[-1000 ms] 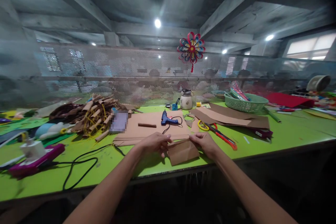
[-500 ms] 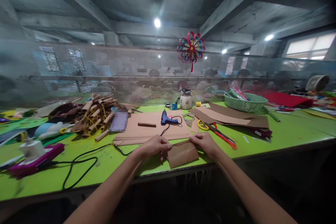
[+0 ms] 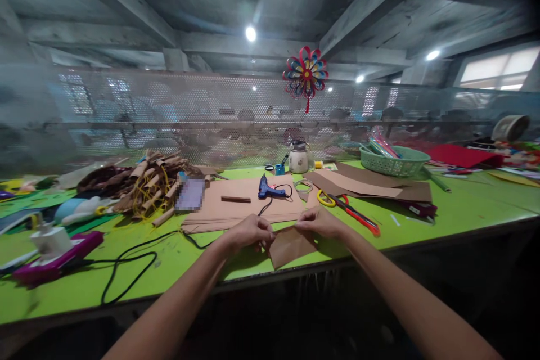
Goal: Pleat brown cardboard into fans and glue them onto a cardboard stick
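Observation:
Near the front edge of the green table, a small piece of brown cardboard [image 3: 292, 247] is held between my two hands. My left hand [image 3: 252, 233] pinches its upper left corner. My right hand [image 3: 319, 221] grips its top edge, fingers closed on it. Just beyond lies a stack of cardboard sheets [image 3: 211, 219]. A blue glue gun [image 3: 270, 188] rests on that stack, its black cord trailing left. Beside the gun is a narrow brown cardboard strip [image 3: 235, 199]. Scissors with yellow handles [image 3: 326, 198] and an orange-red cutter [image 3: 367, 226] lie right of my right hand.
To the left are a purple power strip [image 3: 59, 259] with a white plug, a looping black cord [image 3: 126, 259] and a heap of rolled cardboard pieces [image 3: 147, 183]. At the back stand a white jar [image 3: 298, 161] and a green basket [image 3: 394, 164]. Dark cardboard sheets [image 3: 409, 190] lie on the right.
My right hand has slid left along the cardboard's top edge, and the cardboard's right side has shifted slightly inward. My left hand stays nearly in place. The view has moved a little.

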### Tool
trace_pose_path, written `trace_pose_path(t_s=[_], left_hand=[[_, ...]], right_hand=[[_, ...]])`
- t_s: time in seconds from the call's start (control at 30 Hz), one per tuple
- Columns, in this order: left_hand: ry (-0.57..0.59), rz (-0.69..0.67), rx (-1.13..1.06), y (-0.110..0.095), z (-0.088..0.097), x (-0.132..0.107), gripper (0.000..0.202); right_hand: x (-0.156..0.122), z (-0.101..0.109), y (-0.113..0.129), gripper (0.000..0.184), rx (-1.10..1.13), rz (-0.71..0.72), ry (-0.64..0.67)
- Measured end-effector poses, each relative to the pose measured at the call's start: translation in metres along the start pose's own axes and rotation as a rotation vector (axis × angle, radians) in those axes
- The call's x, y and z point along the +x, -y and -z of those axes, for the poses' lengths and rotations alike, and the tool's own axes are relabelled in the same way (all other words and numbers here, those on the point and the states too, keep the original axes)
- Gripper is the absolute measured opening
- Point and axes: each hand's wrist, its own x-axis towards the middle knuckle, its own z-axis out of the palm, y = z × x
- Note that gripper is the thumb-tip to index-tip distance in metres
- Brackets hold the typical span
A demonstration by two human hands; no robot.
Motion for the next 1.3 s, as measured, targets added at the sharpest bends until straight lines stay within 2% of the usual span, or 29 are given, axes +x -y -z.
trace_pose_path(t_s=[0.07, 0.17, 0.23, 0.3, 0.4, 0.57, 0.83, 1.0, 1.2, 1.3], left_hand=[[-0.012, -0.002, -0.034, 0.0, -0.001, 0.0, 0.023], [-0.057, 0.017, -0.114, -0.002, -0.003, 0.0, 0.036], [-0.062, 0.011, -0.086, -0.003, -0.004, 0.0, 0.045], [-0.018, -0.038, -0.007, -0.004, -0.005, -0.001, 0.049], [0.026, -0.094, 0.062, -0.003, -0.006, -0.001, 0.051], [0.013, -0.09, 0.093, 0.002, -0.006, 0.002, 0.052], [0.102, -0.099, 0.114, -0.002, -0.005, 0.001, 0.052], [0.145, -0.156, 0.18, -0.007, -0.007, -0.002, 0.052], [0.187, -0.161, 0.139, -0.001, -0.01, 0.002, 0.051], [0.165, -0.16, 0.103, 0.002, -0.008, 0.002, 0.049]], right_hand=[[0.003, -0.001, 0.0, 0.038, 0.023, -0.001, 0.002], [0.004, -0.004, -0.002, 0.035, 0.031, 0.032, -0.042], [0.002, -0.008, -0.004, 0.033, 0.047, 0.048, -0.077], [-0.001, -0.011, -0.004, 0.033, 0.077, 0.04, -0.098], [-0.004, -0.015, -0.003, 0.034, 0.096, 0.032, -0.105], [-0.005, -0.015, -0.002, 0.035, 0.082, 0.031, -0.102], [-0.007, -0.012, -0.004, 0.035, 0.131, -0.015, -0.076], [-0.008, -0.006, -0.005, 0.032, 0.1, -0.011, -0.001], [0.012, -0.003, 0.024, 0.029, -0.191, 0.112, 0.235], [0.024, -0.007, 0.031, 0.029, -0.253, 0.133, 0.298]])
